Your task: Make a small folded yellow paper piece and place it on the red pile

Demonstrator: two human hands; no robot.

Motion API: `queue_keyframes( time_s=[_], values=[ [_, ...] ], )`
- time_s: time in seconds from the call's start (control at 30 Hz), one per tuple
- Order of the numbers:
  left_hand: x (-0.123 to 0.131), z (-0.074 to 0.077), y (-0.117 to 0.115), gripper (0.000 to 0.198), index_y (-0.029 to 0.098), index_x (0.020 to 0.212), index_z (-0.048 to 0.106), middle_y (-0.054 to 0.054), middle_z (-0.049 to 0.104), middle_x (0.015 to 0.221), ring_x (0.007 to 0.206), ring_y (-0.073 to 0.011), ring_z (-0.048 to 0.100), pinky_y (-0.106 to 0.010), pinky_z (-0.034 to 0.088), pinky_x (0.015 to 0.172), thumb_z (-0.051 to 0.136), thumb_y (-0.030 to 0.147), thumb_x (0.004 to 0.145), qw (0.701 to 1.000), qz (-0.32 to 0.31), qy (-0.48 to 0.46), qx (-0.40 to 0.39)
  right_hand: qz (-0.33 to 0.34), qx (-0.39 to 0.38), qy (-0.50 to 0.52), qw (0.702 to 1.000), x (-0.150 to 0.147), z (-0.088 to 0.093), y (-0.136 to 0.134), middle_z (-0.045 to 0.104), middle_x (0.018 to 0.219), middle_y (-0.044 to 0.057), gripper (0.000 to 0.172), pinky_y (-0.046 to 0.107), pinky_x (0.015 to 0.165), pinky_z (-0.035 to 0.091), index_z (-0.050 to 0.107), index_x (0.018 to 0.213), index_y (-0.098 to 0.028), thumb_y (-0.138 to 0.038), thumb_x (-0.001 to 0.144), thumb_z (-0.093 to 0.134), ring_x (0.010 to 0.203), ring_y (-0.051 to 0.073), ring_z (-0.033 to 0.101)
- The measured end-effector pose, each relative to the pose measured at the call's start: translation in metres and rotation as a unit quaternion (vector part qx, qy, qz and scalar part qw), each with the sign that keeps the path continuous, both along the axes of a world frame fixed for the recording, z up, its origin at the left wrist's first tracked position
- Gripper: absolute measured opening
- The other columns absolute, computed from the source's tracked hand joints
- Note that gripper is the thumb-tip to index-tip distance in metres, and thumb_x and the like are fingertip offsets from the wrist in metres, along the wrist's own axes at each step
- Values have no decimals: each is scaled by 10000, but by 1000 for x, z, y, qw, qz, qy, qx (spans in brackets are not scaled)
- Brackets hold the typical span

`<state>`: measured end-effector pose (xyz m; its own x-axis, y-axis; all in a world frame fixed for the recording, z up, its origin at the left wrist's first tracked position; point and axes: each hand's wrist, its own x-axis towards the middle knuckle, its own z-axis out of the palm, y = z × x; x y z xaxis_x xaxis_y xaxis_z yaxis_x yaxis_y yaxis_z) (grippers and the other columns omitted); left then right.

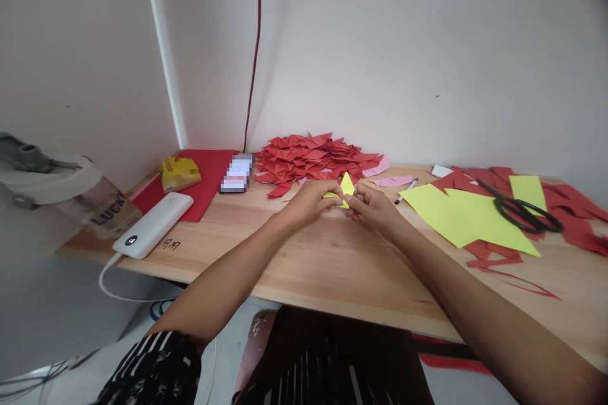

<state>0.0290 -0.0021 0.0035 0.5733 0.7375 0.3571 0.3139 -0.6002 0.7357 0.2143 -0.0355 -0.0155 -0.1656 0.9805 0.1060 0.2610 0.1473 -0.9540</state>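
Over the middle of the wooden table, my left hand [316, 199] and my right hand [373, 202] meet around a small piece of folded yellow paper [348, 185]. One pointed end of it stands up between the fingertips, and another part sticks out along the left fingers. Both hands pinch it, left on the left side and right on the right. Part of the paper is hidden behind the fingers. Just behind the hands lies a heap of folded red paper pieces [308, 155].
Yellow sheets [468, 218], black-handled scissors [522, 212], red scraps [577, 202] and a pen [406, 191] lie to the right. Leftward are a phone [236, 174], a white power bank [154, 226] with a cable, a yellow packet [180, 173], red sheets [209, 168] and a bottle [102, 205].
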Motion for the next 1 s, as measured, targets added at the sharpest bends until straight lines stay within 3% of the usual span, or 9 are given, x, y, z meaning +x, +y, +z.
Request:
queue_keyframes(
  time_s=[0.2,0.37,0.53,0.8,1.0],
  values=[
    [5,-5,-1,66,138,777,644,16,629,643,640,-124,604,-218,415,609,628,196,750,991,20,-45,-121,5,-15,23,1000,-2,-4,0,592,598,-9,334,289,505,365,479,731,-243,-503,750,687,506,150,499],
    [11,-9,0,163,128,770,557,22,603,675,559,-105,618,-211,452,547,685,195,694,960,30,-152,-232,-11,-22,45,999,-3,-6,0,561,547,-31,392,254,471,333,476,711,-222,-551,737,687,458,111,457],
    [11,-9,1,225,131,780,527,26,599,670,530,-94,607,-201,447,535,713,173,660,951,31,-182,-246,6,-48,51,998,-4,-7,-1,605,597,-4,438,228,449,334,510,685,-192,-595,731,675,453,83,457],
    [7,-7,3,193,145,776,530,52,582,624,527,-101,602,-195,411,532,684,127,661,972,64,-139,-176,14,-26,14,999,-5,-4,-3,634,607,7,399,225,450,317,518,704,-191,-554,747,678,457,85,457],
    [5,-5,5,230,113,838,571,-2,649,699,568,-122,652,-223,469,578,718,108,662,938,44,-193,-283,9,-25,30,999,-1,-8,1,623,606,4,395,226,455,307,550,721,-178,-554,769,662,448,75,436]
  ],
)
